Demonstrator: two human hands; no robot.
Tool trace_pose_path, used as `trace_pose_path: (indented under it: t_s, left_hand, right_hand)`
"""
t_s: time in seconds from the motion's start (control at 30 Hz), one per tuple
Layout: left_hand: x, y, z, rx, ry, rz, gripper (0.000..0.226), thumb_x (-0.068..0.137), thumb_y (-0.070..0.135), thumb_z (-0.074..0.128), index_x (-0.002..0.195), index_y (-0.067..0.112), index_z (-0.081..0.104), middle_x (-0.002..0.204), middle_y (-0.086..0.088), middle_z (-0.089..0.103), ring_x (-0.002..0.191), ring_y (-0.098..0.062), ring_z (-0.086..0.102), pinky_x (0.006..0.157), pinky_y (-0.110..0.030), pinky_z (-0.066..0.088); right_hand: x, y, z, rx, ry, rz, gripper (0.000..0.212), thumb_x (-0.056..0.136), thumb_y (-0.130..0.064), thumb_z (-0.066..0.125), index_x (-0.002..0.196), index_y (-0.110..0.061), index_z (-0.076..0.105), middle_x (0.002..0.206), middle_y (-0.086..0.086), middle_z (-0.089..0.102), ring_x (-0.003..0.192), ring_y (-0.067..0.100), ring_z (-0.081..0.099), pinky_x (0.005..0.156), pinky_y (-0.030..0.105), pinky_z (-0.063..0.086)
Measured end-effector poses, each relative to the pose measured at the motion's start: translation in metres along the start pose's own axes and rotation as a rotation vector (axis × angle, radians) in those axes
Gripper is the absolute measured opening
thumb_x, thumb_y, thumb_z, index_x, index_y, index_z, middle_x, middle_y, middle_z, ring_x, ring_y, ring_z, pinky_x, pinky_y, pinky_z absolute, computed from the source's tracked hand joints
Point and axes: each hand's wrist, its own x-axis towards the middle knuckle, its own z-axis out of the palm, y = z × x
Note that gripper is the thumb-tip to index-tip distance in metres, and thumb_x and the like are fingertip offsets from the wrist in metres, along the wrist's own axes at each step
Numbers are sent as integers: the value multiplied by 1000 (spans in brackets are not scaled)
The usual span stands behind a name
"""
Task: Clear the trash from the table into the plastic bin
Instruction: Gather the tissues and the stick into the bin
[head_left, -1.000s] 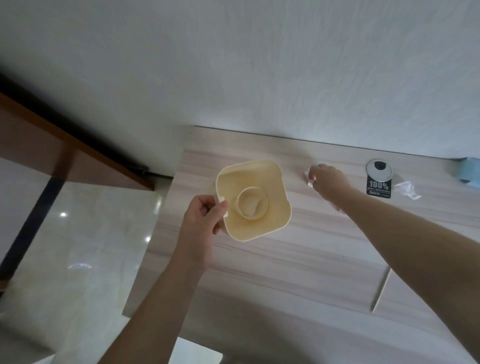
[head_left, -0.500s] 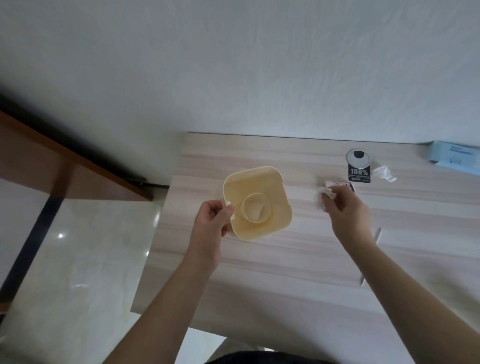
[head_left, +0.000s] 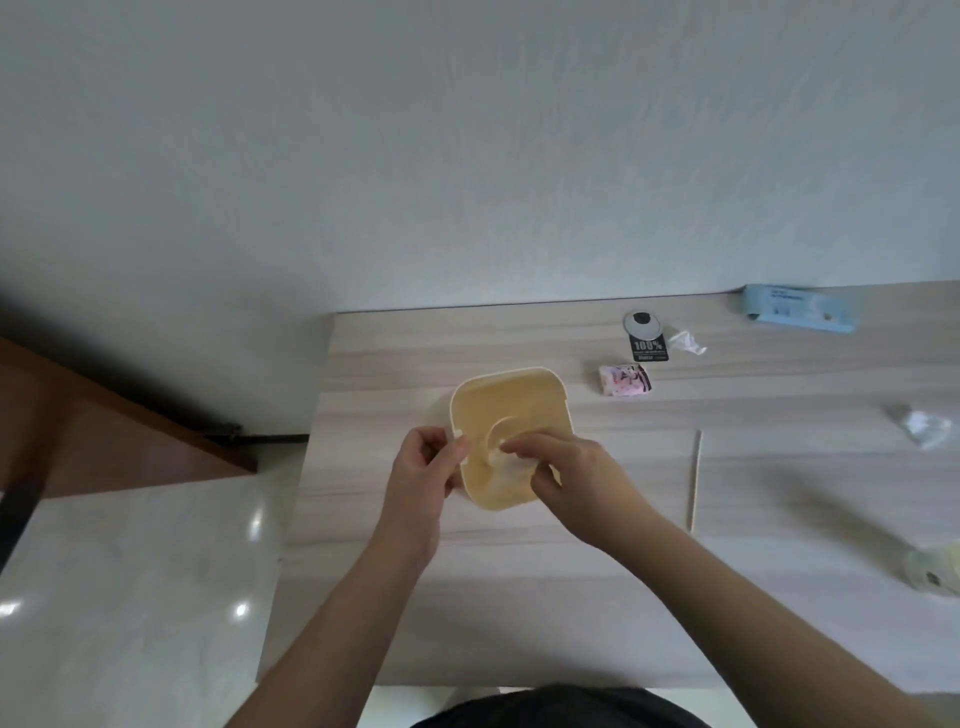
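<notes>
Now our right hand (head_left: 566, 478) is swinging in from the table (head_left: 727, 571) to over the plastic bin (head_left: 511, 400), grip pinched narrow on a white tissue scrap (head_left: 500, 457) at the mouth. Our left hand (head_left: 423, 467) is gripping the bin's near-left rim, steadying it. We're wanting to let go well inside. Pink wrapper (head_left: 625, 380), skewer (head_left: 694, 478) and crumpled plastic (head_left: 924, 427) are waiting beyond.

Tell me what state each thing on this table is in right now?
Plastic bin: upright, open, gripped at its rim.
Left hand: pinching the bin's left rim.
Right hand: over the bin's opening, fingers on white paper.
White paper: inside the bin.
Pink wrapper: crumpled, lying on the table.
Wooden stick: lying flat.
Blue packet: flat by the wall.
</notes>
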Motion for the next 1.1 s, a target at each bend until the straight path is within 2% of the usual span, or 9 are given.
trace_pose_path:
  t_s: [0.1, 0.2, 0.47, 0.67, 0.73, 0.8, 0.9, 1.0, 1.1]
  left_hand:
    - [-3, 4, -14, -26, -28, 11, 12, 86, 12, 67, 89, 13, 56, 80, -6, 55, 67, -17, 48, 54, -24, 38]
    - [-4, 5, -26, -29, -46, 19, 12, 86, 12, 67, 90, 12, 56, 79, -6, 55, 67, -18, 47, 54, -24, 37]
    - [2, 1, -43, -34, -115, -29, 13, 86, 11, 67, 91, 11, 56, 77, -3, 53, 61, -12, 46, 52, -21, 38]
    - [4, -7, -37, 21, -212, -35, 13, 86, 15, 68, 92, 10, 57, 80, -6, 55, 64, -14, 47, 53, -23, 37]
    - [2, -7, -32, 37, -239, -45, 20, 81, 21, 71, 91, 11, 58, 81, -7, 55, 67, -16, 48, 55, -25, 37]
    - [0, -6, -22, 56, -264, -54, 33, 69, 32, 74, 91, 12, 59, 81, -9, 55, 70, -20, 48, 58, -30, 37]
    - [-3, -4, -6, 91, -320, -67, 43, 61, 40, 75, 90, 11, 61, 81, -12, 55, 73, -23, 50, 65, -38, 38]
    - [-8, -1, 18, 128, -365, -74, 41, 63, 40, 73, 91, 12, 61, 86, -11, 58, 77, -22, 53, 66, -38, 39]
    - [-15, -4, 41, 106, -357, -118, 37, 68, 33, 73, 93, 9, 60, 89, -13, 58, 80, -24, 53, 68, -39, 41]
  right_hand:
    - [-2, -19, 13, -14, -39, 3, 48, 80, 5, 48, 115, -23, 67, 110, -5, 69, 96, 5, 62, 80, 15, 44]
    - [-2, -34, 17, -34, 0, -35, 45, 79, 7, 48, 111, -19, 68, 105, -5, 69, 91, 4, 63, 79, 19, 48]
    - [-26, -32, -3, -121, 320, -29, 36, 78, 11, 53, 96, -15, 71, 89, -10, 66, 81, 2, 63, 72, 18, 49]
    - [-60, 10, -26, -165, 493, 213, 31, 84, 7, 56, 93, -18, 72, 88, -11, 66, 77, 9, 63, 66, 14, 46]
    - [-69, 28, -29, -175, 509, 317, 26, 86, 1, 57, 94, -19, 71, 90, -9, 67, 75, 10, 62, 67, 13, 43]
    - [-78, 49, -31, -179, 534, 420, 20, 88, -6, 58, 94, -21, 70, 89, -7, 68, 74, 10, 61, 67, 19, 44]
    - [-84, 81, -28, -185, 495, 568, 11, 91, -21, 58, 97, -19, 68, 91, -1, 69, 77, 13, 62, 68, 27, 45]
    - [-86, 114, -27, -169, 401, 692, 19, 93, -29, 55, 103, -17, 64, 99, 1, 68, 86, 18, 62, 75, 34, 51]
    - [-88, 143, -26, -183, 338, 767, 24, 93, -30, 54, 111, -15, 61, 105, 3, 67, 93, 22, 61, 76, 32, 48]
